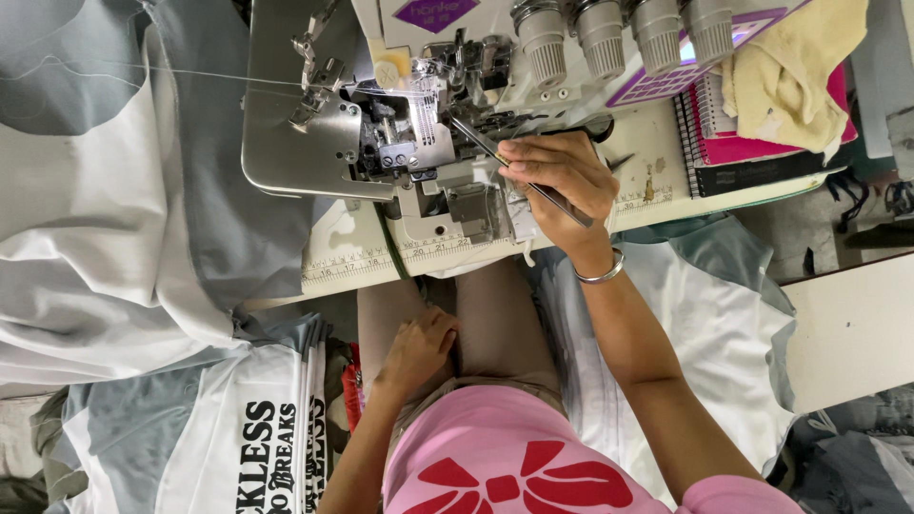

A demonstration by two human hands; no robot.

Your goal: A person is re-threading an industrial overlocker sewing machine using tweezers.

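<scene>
Head view. The right hand (562,181) is clenched in a pinch grip on a pair of metal tweezers (519,171); thumb and forefinger clamp the shaft near its middle. From the fingers, the tweezer tips run up and to the left into the open looper area of the overlock sewing machine (428,124), ending just below the needle bar. The rear end of the tweezers projects from under the fingers, down and to the right, across the heel of the hand. A silver bangle (602,273) circles the wrist directly below the hand.

The left hand (419,347) is loosely curled, fingers bent, and rests on the person's thigh; it grasps nothing that can be seen. It lies well apart from the tweezers, below the table edge.

Above the right fingers stand four ribbed tension dials (624,33) in a row. To the right of the fingers lie a pink spiral notebook (762,143) and a yellow cloth (790,67) on top of it. A measuring tape strip (347,266) runs along the table edge, left of and below the fingers. Grey-and-white garments (114,228) are piled far to the left.
</scene>
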